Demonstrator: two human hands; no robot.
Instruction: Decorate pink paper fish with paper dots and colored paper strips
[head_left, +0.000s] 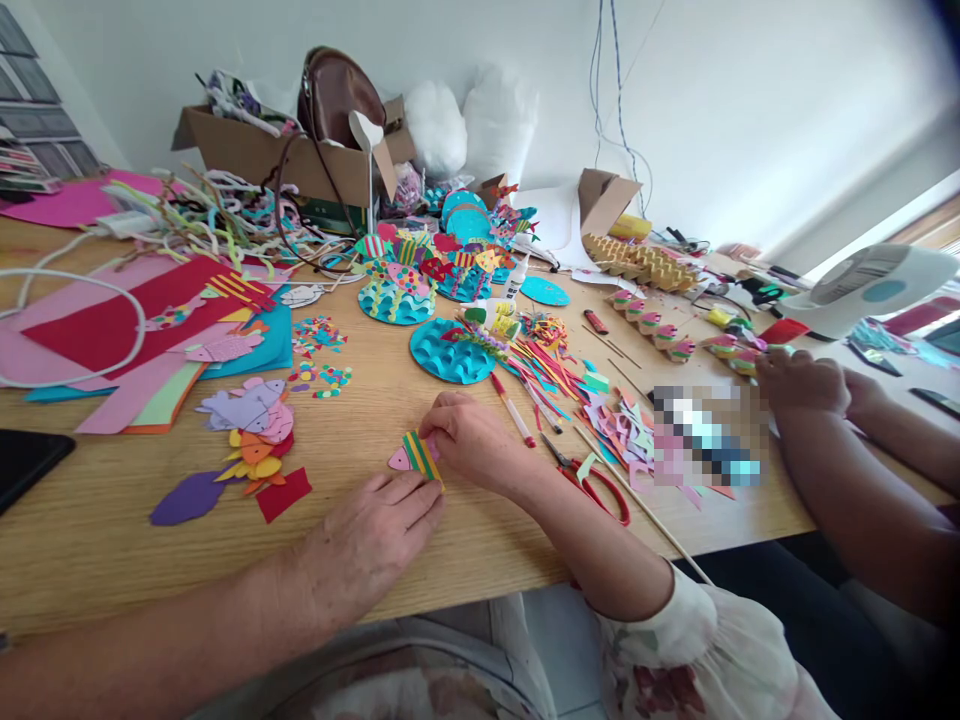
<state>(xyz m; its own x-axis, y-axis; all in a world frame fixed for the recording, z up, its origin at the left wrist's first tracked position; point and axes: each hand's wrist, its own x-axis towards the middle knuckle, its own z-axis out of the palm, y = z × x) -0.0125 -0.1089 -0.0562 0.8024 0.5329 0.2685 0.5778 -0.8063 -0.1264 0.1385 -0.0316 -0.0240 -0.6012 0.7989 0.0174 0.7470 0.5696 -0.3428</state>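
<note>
A small pink paper fish [402, 459] with green and yellow stripes lies on the wooden table in front of me. My left hand [379, 535] rests flat beside it, its fingertips on the lower edge of the striped part. My right hand [466, 440] has its thumb and fingers closed on the upper right edge of the same fish. The tail end is hidden by my fingers. Left of my hands are a red paper piece [284, 495], a purple paper fish [187, 498] and a pile of coloured paper fish [259, 411].
Red scissors [609, 490], a red pen [512, 411] and paper scraps [626, 430] lie to the right. Behind stand blue wave discs [454, 352] and a glue bottle [514, 280]. Another person's hands [806, 385] are at the far right.
</note>
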